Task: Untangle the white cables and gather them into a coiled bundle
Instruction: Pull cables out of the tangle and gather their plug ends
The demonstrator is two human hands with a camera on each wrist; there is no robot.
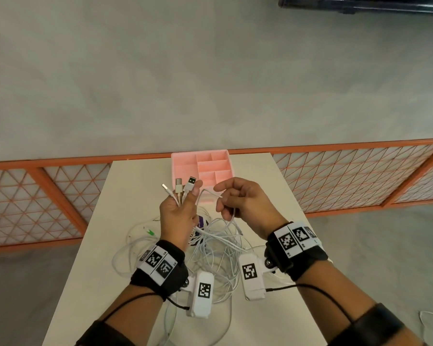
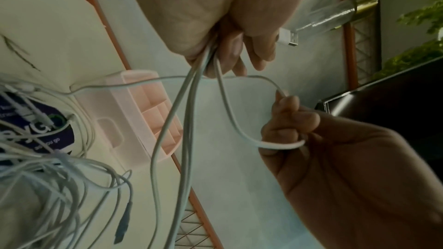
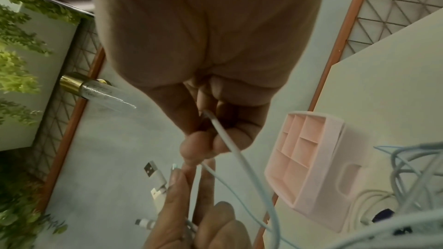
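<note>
Head view: cables [image 1: 210,245], thin, light and limp by the look, lie tangled on the surface [image 1: 135,183] at 6 o'clock of the pink tray [image 1: 185,168]; best taken near the stiff plugs, which the left hand [image 1: 178,216] grips fanned upward, while the right hand [image 1: 245,203] pinches a loop at 3 o'clock. Left wrist view: left fingers [image 2: 237,50] curl round several strands. Right wrist view: right fingers [image 3: 191,147] close on one strand.
</note>
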